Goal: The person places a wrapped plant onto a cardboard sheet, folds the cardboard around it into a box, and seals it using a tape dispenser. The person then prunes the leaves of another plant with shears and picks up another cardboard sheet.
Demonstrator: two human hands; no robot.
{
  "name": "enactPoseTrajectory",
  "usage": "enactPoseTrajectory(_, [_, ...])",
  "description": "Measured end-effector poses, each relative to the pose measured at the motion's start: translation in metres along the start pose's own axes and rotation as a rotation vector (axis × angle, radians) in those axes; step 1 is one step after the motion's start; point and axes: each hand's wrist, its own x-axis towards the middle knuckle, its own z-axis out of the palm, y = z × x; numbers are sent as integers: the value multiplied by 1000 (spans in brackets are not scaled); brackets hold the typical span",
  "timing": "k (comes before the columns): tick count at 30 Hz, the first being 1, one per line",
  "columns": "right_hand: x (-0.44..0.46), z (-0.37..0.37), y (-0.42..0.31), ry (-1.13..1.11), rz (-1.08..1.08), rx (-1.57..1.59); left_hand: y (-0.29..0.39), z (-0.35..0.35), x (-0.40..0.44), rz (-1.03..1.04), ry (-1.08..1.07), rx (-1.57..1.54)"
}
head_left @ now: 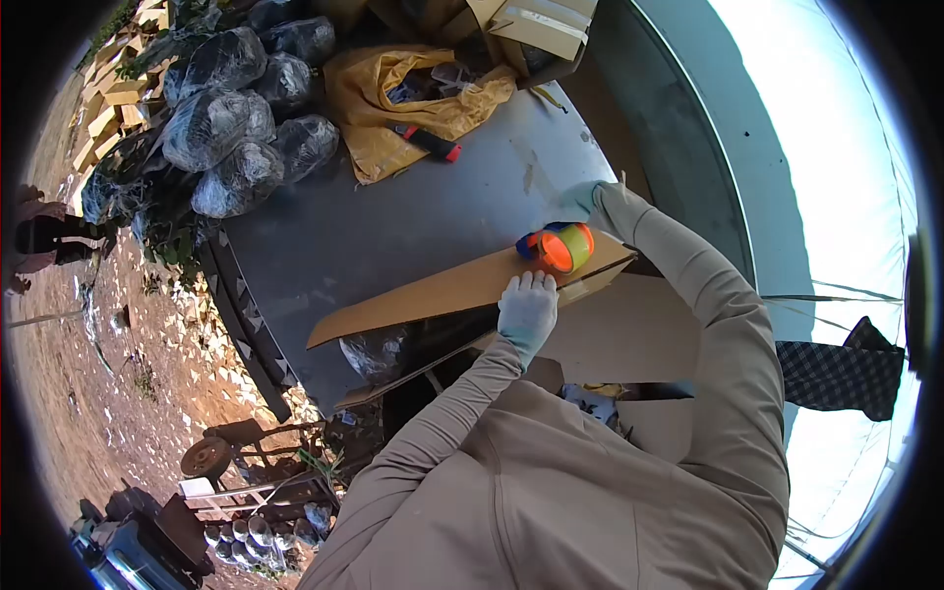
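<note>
My left hand [528, 315], in a pale glove, presses on the edge of a cardboard box [433, 293], its fingers bent over the flap. The box lies tilted in front of my body, and a plastic-wrapped bundle [376, 354] shows in its open side. An orange tape dispenser [560, 248] with a yellow-green roll is at the box's right end. My right hand [578, 202], also gloved and slightly blurred, is at the far side of the dispenser and appears closed on it; its fingertips are mostly hidden.
A dark table [393, 226] carries an orange sack [423, 84], a red-and-black tool [430, 143] and an open carton [541, 29]. Wrapped bundles [231, 128] are piled at the left. A white sheet [846, 197] hangs on the right. Another person [54, 236] is far left.
</note>
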Motion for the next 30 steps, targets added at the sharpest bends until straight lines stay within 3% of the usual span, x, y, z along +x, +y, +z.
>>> enactPoseTrajectory(3, [17,8,-4,31,109,-181,-4,3,3,-4,-24,19])
enactPoseTrajectory(7, [-7,-1,-16,-25,148,-116,-5,9,1,37,84,42])
enactPoseTrajectory(9, [-27,-20,-53,-182,402,-69,-5,8,-1,28,67,36])
enactPoseTrajectory(10, [-49,-34,-104,-329,649,-36,-5,11,-1,35,88,43])
enactPoseTrajectory(12, [-108,2,-135,-124,678,-34,-3,11,0,24,109,50])
enactPoseTrajectory(14, [-136,87,-148,279,744,9,-6,15,0,62,96,110])
enactPoseTrajectory(19, [-106,248,-126,947,705,346,-7,5,1,109,5,141])
enactPoseTrajectory(21, [-86,298,-112,986,713,377,-8,6,4,150,-11,171])
enactPoseTrajectory(24, [-65,352,-100,874,737,419,-5,0,8,194,-124,251])
enactPoseTrajectory(26, [-49,365,-94,883,770,407,-7,-3,12,219,-178,266])
enactPoseTrajectory(30, [-32,349,-104,647,953,150,-7,-6,15,208,-224,155])
